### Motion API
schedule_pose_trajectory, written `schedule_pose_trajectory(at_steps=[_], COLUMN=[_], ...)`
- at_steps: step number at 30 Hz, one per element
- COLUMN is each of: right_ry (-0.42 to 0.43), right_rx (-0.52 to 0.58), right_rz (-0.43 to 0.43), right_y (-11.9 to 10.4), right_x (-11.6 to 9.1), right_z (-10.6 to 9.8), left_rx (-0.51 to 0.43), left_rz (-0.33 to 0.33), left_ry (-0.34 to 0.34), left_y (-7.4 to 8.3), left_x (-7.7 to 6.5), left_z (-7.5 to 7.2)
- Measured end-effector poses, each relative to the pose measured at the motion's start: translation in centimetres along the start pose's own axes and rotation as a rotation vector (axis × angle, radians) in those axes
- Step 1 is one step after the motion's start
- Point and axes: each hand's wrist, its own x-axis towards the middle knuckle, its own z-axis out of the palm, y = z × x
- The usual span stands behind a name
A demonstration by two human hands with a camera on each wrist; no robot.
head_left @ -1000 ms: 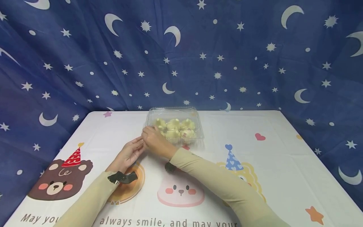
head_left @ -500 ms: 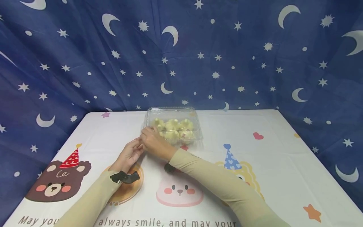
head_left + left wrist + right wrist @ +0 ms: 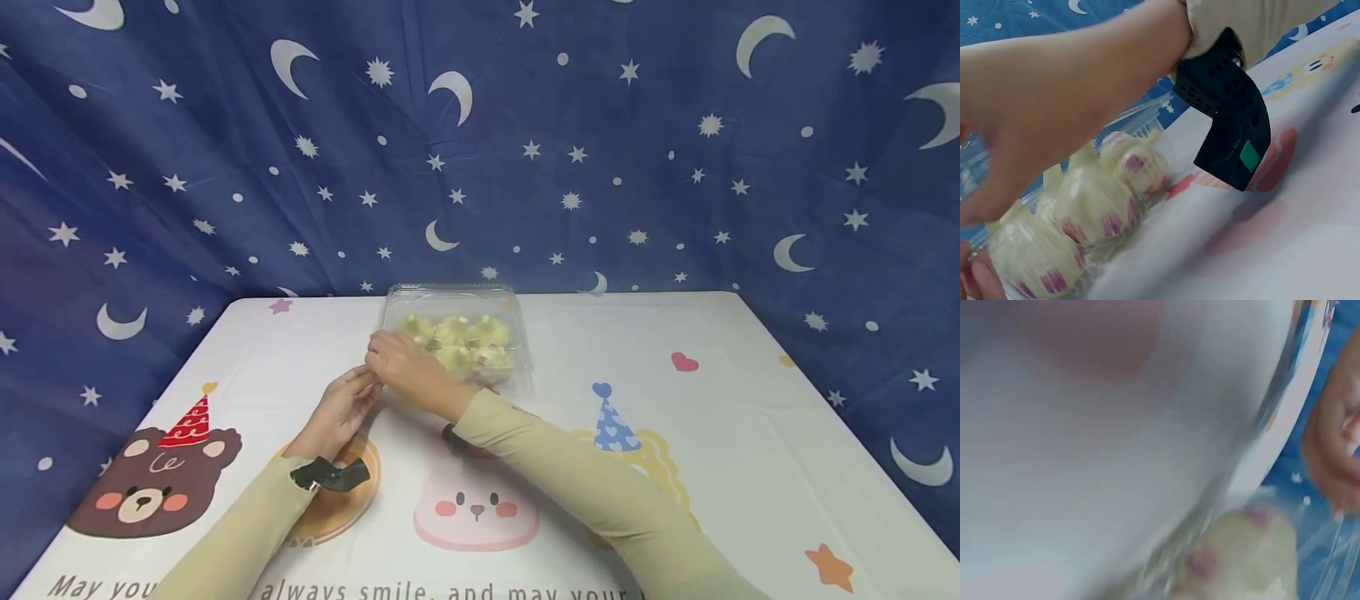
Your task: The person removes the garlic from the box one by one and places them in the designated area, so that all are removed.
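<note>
The clear rectangular plastic box [image 3: 450, 297] lies crosswise; at its near-left corner, our right hand [image 3: 415, 375] is nearer than our left hand [image 3: 341, 413]; whether either grips, we cannot tell.

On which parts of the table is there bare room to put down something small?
Bare tablecloth lies beyond the right sleeve, out to the right edge, and left of the left sleeve, over the printed bear. It is crowded at the clear box's near-left corner, where left hand and right hand come together.
</note>
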Motion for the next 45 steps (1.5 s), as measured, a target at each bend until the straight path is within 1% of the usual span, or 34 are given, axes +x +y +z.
schedule_pose_trajectory(at_steps=[3,5,8,12,15,17,19,22,25,30,35,40,45], right_ry=[-0.013,-0.049,-0.098,-0.111,-0.102,-0.090,-0.073,-0.068,-0.063,-0.011,0.026,0.021,-0.003], right_rx=[0.040,0.047,0.036,-0.008,-0.033,-0.042,-0.043,-0.048,-0.039,-0.027,-0.079,-0.154,-0.191], right_rz=[-0.008,0.007,0.042,0.049,0.041,0.035,0.029,0.026,0.030,0.043,0.062,0.092,0.114], right_y=[1.1,1.8,2.4,3.1,3.7,4.0,4.3,4.7,4.8,5.1,5.4,5.5,5.4], right_x=[-0.7,-1.4,-2.6,-4.2,-5.3,-5.9,-6.6,-7.7,-8.8,-10.1,-11.1,-11.8,-11.9], right_z=[-0.5,-1.0,-1.7,-2.3,-2.6,-2.8,-3.0,-3.2,-3.5,-3.7,-3.8,-4.1,-4.3], left_rx=[0.004,0.010,0.019,0.033,0.023,0.007,-0.010,-0.031,-0.028,0.006,0.054,0.087,0.117], left_rz=[0.006,0.004,-0.008,-0.016,-0.009,-0.007,-0.008,-0.009,-0.007,0.001,0.025,0.049,0.066], left_ry=[0.010,0.021,0.046,0.060,0.053,0.062,0.065,0.079,0.082,0.093,0.078,0.071,0.079], left_y=[0.3,0.4,0.4,0.3,0.4,0.5,0.6,0.7,0.7,0.7,0.7,0.7,0.7], left_x=[-0.1,-0.1,-0.1,-0.1,-0.1,-0.1,-0.1,-0.1,-0.1,-0.1,-0.1,0.0,0.2], left_z=[0.0,-0.1,-0.4,-0.4,-0.3,-0.3,-0.2,-0.2,-0.3,-0.3,-0.4,-0.5,-0.5])
